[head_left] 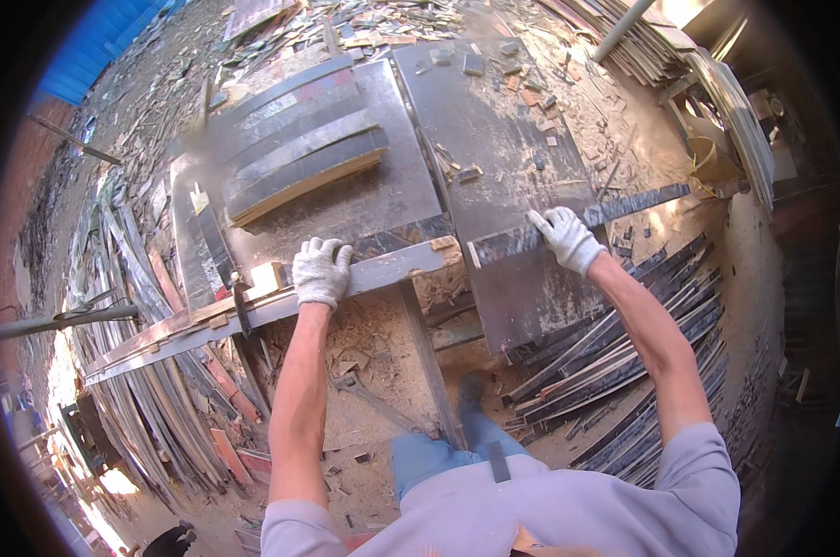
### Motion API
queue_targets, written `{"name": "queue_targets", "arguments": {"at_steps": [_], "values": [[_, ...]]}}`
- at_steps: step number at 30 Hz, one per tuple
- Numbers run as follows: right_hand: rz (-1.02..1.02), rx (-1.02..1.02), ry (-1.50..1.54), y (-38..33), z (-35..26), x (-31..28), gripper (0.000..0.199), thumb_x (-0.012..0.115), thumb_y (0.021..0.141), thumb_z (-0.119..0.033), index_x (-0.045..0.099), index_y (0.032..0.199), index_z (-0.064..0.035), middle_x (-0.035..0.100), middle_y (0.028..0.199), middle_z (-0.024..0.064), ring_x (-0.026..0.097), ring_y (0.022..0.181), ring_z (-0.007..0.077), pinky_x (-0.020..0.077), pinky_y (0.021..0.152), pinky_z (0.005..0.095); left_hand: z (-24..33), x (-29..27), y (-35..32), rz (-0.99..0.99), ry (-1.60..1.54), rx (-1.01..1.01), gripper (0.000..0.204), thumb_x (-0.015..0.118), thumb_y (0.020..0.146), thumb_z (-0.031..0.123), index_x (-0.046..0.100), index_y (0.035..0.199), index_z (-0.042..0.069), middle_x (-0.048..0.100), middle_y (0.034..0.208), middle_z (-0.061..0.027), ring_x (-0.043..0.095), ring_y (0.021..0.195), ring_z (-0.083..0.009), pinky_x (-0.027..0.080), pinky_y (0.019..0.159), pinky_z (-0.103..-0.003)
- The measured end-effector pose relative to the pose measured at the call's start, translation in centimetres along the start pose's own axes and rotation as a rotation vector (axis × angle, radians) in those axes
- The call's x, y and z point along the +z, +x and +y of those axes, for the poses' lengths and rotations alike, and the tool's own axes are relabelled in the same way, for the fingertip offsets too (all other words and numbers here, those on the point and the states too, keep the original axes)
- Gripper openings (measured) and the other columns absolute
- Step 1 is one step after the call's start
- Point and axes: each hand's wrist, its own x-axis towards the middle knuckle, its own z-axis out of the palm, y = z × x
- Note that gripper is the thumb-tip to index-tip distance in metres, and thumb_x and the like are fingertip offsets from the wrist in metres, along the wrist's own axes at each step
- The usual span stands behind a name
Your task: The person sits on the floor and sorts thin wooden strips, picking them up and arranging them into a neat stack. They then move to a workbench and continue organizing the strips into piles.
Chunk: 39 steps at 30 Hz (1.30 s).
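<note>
My left hand point(323, 271), in a pale work glove, curls its fingers at the grey-edged rail point(383, 266) of the bench. A dark strip of wood point(403, 236) runs from under its fingers along the rail's far side. To the right, my gloved right hand point(568, 239) is closed over a long, dark, scuffed wooden strip point(643, 202), which slants up toward the far right. Its near end shows left of the hand, over the dark panel. What lies beneath both palms is hidden. Left of my left hand, a clamp point(242, 306) and a small light wood block point(266, 277) sit at the rail.
Several dark-faced boards point(309, 174) lie stacked on the bench sheet point(397, 111). A second dark sheet point(485, 111) bears scraps and sawdust. Bundles of strips lie on the ground at left point(151, 418) and right point(615, 348). Offcuts cover the ground beyond.
</note>
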Motion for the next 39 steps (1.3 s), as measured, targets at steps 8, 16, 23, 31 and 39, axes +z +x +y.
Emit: {"name": "queue_targets", "arguments": {"at_steps": [8,16,23,31,39], "values": [[0.024,-0.145,0.257,0.1,-7.3,-9.2,0.068,0.071,0.074,-0.006,0.058,0.14,-0.002,0.058,0.11,0.0176,0.06,0.102,0.037,0.0511,0.095,0.0507,1.4,-3.5,-3.6,-0.277,-0.039,-0.033,0.039,0.076,0.087,0.044,0.075,0.112,0.014,0.064,0.113,-0.0145,0.057,0.112,-0.0339,0.046,0.097,-0.048],[0.053,-0.181,0.25,-5.8,-13.0,-10.5,0.065,0.068,0.077,-0.006,0.059,0.141,-0.004,0.059,0.115,0.0179,0.06,0.108,0.0383,0.0497,0.101,0.0524,5.7,-10.6,-14.8,-0.366,-0.224,0.11,0.034,0.086,0.077,0.029,0.074,0.101,0.01,0.06,0.104,-0.0113,0.057,0.105,-0.0335,0.049,0.089,-0.046],[0.055,-0.193,0.255,-8.8,-15.2,-9.5,0.063,0.069,0.078,-0.006,0.059,0.141,-0.005,0.058,0.113,0.0164,0.059,0.108,0.0366,0.0498,0.1,0.0508,0.8,-15.5,-11.8,-0.255,-0.187,0.046,0.035,0.087,0.078,0.028,0.077,0.104,0.008,0.063,0.103,-0.0115,0.059,0.103,-0.0336,0.05,0.092,-0.045],[0.07,-0.228,0.289,-8.4,-20.5,-9.6,0.062,0.067,0.08,-0.011,0.059,0.141,-0.0038,0.059,0.11,0.0165,0.059,0.102,0.0357,0.0493,0.093,0.0493,6.2,-14.3,-17.0,-0.07,-0.05,0.067,0.074,0.079,0.087,0.052,0.06,0.139,0.004,0.06,0.135,-0.0208,0.053,0.128,-0.0395,0.043,0.111,-0.048],[-0.05,-0.19,0.349,-8.5,-24.6,-9.2,0.079,0.078,0.076,-0.022,0.052,0.147,-0.0006,0.059,0.122,0.0185,0.058,0.116,0.0376,0.0445,0.106,0.053,13.6,-15.4,-32.2,-0.564,-1.025,-0.864,0.034,0.073,0.094,0.003,0.073,0.128,0.002,0.076,0.113,-0.0049,0.07,0.095,-0.0116,0.058,0.083,-0.026]]}}
